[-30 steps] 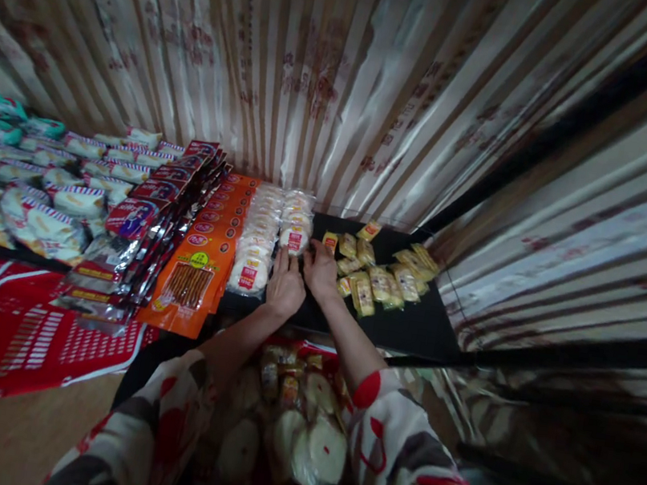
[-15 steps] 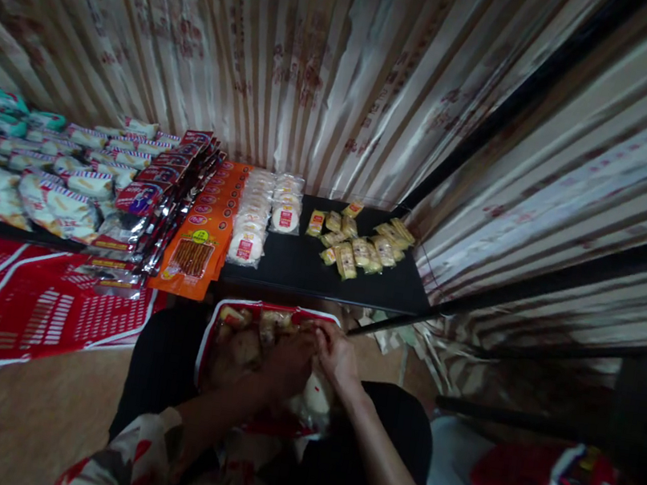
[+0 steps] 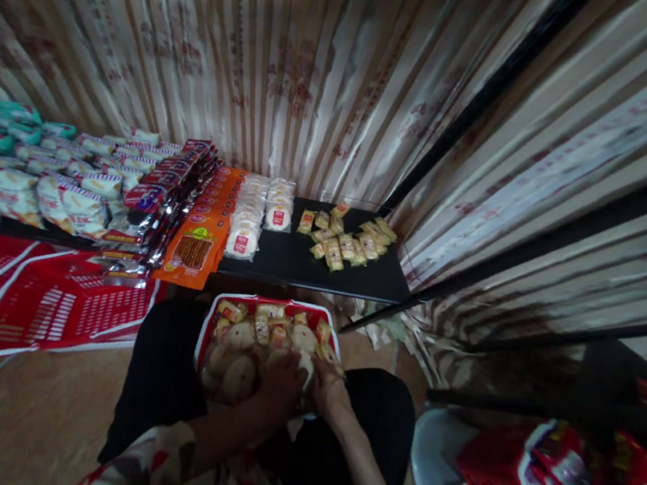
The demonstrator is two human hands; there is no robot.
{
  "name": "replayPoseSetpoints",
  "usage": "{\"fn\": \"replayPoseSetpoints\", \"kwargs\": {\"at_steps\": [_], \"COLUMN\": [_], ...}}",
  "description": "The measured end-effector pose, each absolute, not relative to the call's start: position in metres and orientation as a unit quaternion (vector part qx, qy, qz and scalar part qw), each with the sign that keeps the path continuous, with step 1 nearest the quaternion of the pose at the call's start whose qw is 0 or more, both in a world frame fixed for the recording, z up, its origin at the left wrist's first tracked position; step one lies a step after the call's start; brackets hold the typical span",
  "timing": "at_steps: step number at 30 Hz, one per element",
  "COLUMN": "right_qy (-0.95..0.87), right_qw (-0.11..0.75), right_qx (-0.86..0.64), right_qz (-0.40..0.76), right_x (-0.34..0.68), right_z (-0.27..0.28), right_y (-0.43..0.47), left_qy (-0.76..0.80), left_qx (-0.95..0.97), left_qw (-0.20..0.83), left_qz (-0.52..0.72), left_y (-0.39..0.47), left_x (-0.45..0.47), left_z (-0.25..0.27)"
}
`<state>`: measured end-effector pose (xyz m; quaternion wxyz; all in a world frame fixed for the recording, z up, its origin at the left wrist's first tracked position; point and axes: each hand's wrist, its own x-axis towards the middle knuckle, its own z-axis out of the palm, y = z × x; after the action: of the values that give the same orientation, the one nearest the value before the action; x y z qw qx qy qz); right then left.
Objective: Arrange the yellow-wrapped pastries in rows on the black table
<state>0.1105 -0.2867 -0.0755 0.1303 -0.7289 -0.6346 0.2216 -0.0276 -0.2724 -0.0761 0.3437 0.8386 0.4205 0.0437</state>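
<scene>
A red basket with a white rim (image 3: 199, 346) rests between my knees, filled with wrapped round rice crackers (image 3: 239, 378) and small yellow-wrapped snack bars (image 3: 262, 329). Over its right half, my left hand (image 3: 284, 378) and my right hand (image 3: 329, 391) come close together. Their fingers are bent around a pale wrapped rice cracker pack (image 3: 306, 367), partly covered by them. Dim light and blur hide the exact fingertip contact.
On the black shelf (image 3: 318, 276) ahead lie loose yellow snack bars (image 3: 334, 254), stacked rice cracker packs (image 3: 243, 239), orange snack bags (image 3: 192, 251), dark red bags (image 3: 144, 199) and white bags (image 3: 77, 206). Red baskets (image 3: 62, 305) lie left. Black poles (image 3: 453, 148) cross the right side.
Both hands have drawn back from the basket's far right corner toward its near right part, uncovering more yellow bars. The view has shifted slightly to the right.
</scene>
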Motion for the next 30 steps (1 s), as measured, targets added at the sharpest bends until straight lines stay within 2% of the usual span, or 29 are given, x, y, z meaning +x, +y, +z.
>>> {"fn": "replayPoseSetpoints", "kwargs": {"at_steps": [7,14,18,24,30], "right_qy": [-0.620,-0.599,-0.587,-0.594,-0.635], "right_qw": [0.140,0.163,0.169,0.240,0.211], "right_qx": [-0.747,-0.752,-0.750,-0.705,-0.658], "right_qz": [0.194,0.222,0.253,0.304,0.347], "right_x": [0.105,0.103,0.097,0.089,0.084], "right_z": [-0.084,-0.079,-0.070,-0.042,-0.023], "right_y": [-0.296,-0.300,-0.297,-0.274,-0.254], "left_qy": [0.428,0.429,0.438,0.448,0.503], "left_qx": [0.839,0.838,0.831,0.792,0.733], "left_qw": [0.335,0.335,0.333,0.373,0.407], "left_qz": [0.026,0.041,0.083,0.181,0.211], "left_y": [-0.275,-0.280,-0.277,-0.247,-0.218], "left_x": [-0.031,-0.046,-0.056,-0.072,-0.087], "left_z": [-0.077,-0.080,-0.074,-0.055,-0.041]}}
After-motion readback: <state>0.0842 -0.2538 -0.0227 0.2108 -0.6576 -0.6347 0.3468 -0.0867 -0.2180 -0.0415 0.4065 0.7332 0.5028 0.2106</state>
